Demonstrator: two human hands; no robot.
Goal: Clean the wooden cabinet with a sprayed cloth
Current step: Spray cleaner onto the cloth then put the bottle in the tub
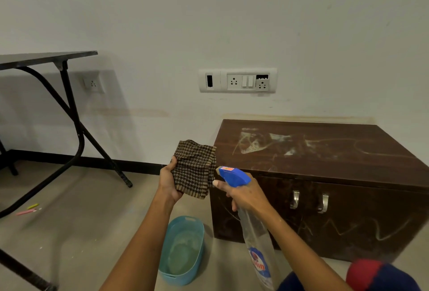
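Gripping a checked cloth [195, 169] in the left hand [168, 185], fingers curled round its lower part, just left of the wooden cabinet [325, 151]. Clutching a spray bottle [255, 232] in the right hand [246, 195], forefinger stretched under the blue nozzle, nozzle nearly touching the cloth. On the floor beside the cabinet's left end, a teal basin [183, 249]. Chalky scribbles across the cabinet's top and doors.

Grey floor [92, 232] runs to far wall. Right, far: wooden cabinet [325, 156] standing square on floor, back near wall, chalky scribbles over top and doors. Just left of cabinet's near corner: light blue tub [167, 276], upright, something pale and cloudy in bottom. Left: black table [46, 57], tubular legs planted on floor. Near left, beside table legs: pink and yellow chalk sticks [27, 210] lying loose.
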